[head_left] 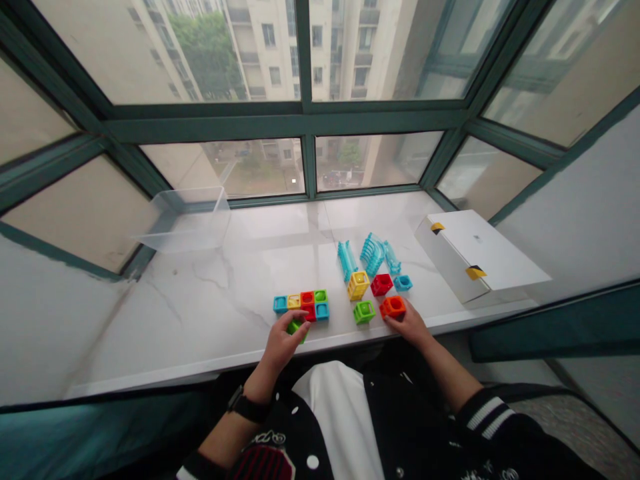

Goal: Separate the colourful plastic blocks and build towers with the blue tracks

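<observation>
My left hand grips a green block between thumb and fingers, right at the near side of a joined group of blocks. That group has a blue block, a yellow block, a red block and others in two rows. My right hand has its fingers around an orange block on the sill. Close by it lie another green block, a dark red block, a tall yellow block and a flat blue piece.
Translucent blue track pieces lie behind the loose blocks. A clear plastic bin stands at the back left. On the right is a white box with yellow-black tabs. The white sill ends at green-framed windows.
</observation>
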Action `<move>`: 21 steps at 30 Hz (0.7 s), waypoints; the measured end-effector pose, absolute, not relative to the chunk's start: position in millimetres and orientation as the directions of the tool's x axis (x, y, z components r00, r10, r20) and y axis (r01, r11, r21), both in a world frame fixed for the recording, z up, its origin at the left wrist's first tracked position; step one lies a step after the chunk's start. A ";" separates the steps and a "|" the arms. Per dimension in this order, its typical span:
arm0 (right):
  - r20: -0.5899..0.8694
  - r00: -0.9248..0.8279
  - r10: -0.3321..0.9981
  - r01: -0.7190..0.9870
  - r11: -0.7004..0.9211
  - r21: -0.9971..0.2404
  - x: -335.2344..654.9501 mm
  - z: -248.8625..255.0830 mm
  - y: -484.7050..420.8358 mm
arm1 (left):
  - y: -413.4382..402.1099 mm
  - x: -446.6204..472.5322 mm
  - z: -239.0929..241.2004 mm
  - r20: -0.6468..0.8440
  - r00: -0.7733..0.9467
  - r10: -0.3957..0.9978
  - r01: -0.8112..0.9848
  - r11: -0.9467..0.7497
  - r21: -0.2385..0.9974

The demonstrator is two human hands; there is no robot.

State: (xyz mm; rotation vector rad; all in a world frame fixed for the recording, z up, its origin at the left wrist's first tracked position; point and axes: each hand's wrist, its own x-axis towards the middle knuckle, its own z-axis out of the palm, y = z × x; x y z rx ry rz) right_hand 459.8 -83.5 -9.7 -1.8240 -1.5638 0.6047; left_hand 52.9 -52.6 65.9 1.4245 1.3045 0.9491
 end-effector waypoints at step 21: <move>0.057 0.268 0.962 0.598 -0.120 -0.792 447.1 -19.5 -89.4 | -51.7 51.1 59.2 -0.015 0.155 0.988 0.327 -0.037 0.944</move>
